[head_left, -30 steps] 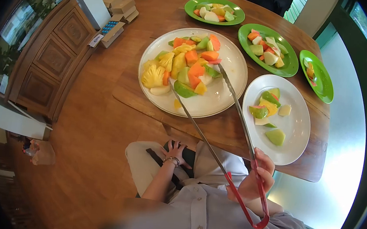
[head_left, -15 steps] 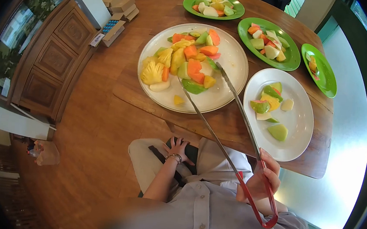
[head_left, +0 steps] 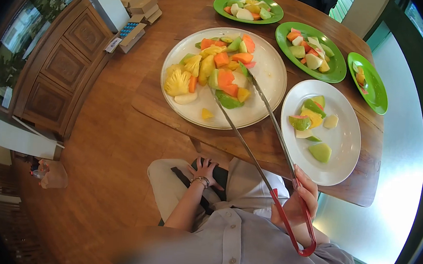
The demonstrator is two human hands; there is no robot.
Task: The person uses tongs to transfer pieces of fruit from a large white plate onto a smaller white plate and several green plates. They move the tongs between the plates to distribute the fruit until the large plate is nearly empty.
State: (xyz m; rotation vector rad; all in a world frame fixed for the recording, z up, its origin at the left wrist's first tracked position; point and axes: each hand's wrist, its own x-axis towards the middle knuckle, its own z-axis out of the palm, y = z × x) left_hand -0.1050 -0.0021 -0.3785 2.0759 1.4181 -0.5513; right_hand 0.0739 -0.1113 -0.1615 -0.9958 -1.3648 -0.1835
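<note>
My right hand (head_left: pixel 300 197) is closed around red-handled metal tongs (head_left: pixel 254 158). The tong tips are spread apart over the large white plate (head_left: pixel 269 107), on either side of some cut fruit. Pineapple slices (head_left: pixel 177 82), orange papaya-like chunks (head_left: pixel 221 59) and green-skinned pieces (head_left: pixel 229 100) are heaped on that plate. To its right, an oval white plate (head_left: pixel 342 161) carries a few pieces, among them a pale green slice (head_left: pixel 320 151). My left hand (head_left: pixel 203 172), a bracelet at its wrist, rests on my lap with fingers spread and nothing in it.
Three green plates of cut fruit line the far side of the wooden table (head_left: pixel 149 99): one at the back (head_left: pixel 220 8), one in the middle (head_left: pixel 339 67) and one at right (head_left: pixel 379 99). Cardboard boxes (head_left: pixel 142 5) and a bag (head_left: pixel 53 174) sit on the floor at left.
The tongs and my right hand have shifted slightly left and up, the tips still apart around the fruit. My left hand stays on my lap.
</note>
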